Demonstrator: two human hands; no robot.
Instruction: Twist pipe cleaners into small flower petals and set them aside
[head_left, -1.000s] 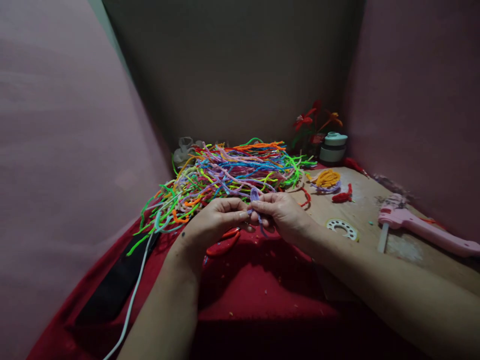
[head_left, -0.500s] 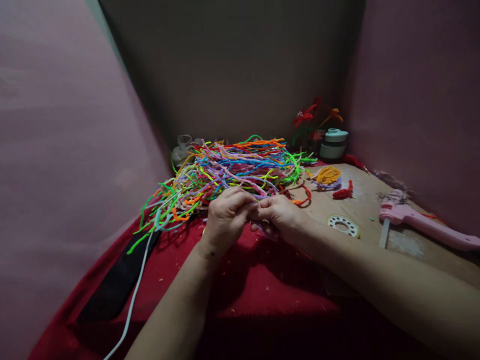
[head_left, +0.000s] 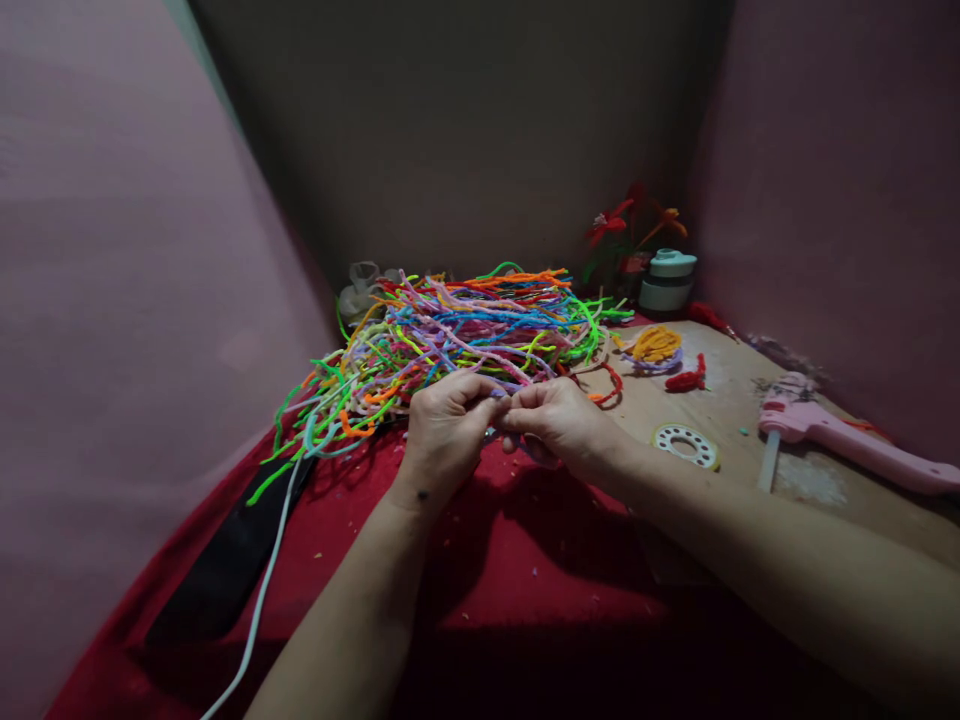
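Note:
My left hand [head_left: 450, 425] and my right hand [head_left: 553, 418] meet fingertip to fingertip over the red cloth [head_left: 525, 570]. Both are closed in a pinch. A bit of purple pipe cleaner [head_left: 541, 458] shows under my right hand's fingers, which are wrapped round it. What my left fingertips pinch is too small to make out. Just behind my hands lies a big heap of coloured pipe cleaners [head_left: 480, 325], in purple, blue, orange, green and pink.
At the right, a brown board [head_left: 727, 400] bears a pink glue gun [head_left: 847, 435], a white ring with holes [head_left: 685, 446], a yellow coil [head_left: 656, 345] and a red piece [head_left: 686, 376]. A black slab [head_left: 225, 570] and white cable [head_left: 262, 600] lie left. A lidded jar [head_left: 667, 282] stands behind.
My left hand has turned slightly, and its fingertips now sit closer against my right fingertips. The whole view has shifted a little.

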